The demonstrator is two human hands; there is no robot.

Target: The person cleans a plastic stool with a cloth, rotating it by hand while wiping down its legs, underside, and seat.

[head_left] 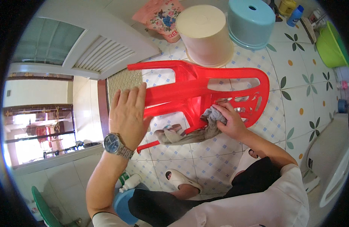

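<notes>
A red plastic chair [174, 90] lies tipped over in front of me, its slotted back toward the right and its legs pointing left. With fingers stretched out, my left hand [127, 115] rests at the left end of the chair's wide middle part; nothing shows in its grasp. My right hand [232, 122] has its fingers closed round a bunched grey cloth [199, 136] against the chair, near the lower part of the slotted back. The cloth's loose end hangs leftward over the near side of the chair. My right fingertips are partly hidden by the cloth.
Beyond the chair stand an upturned cream bucket [204, 41], an upturned light-blue tub [252, 24] and a pink floral bag [161, 19]. A white louvred door [102, 55] is at far left. The toilet [329, 166] is at right. A blue basin [123, 206] and white bottle [131, 182] sit near my leg.
</notes>
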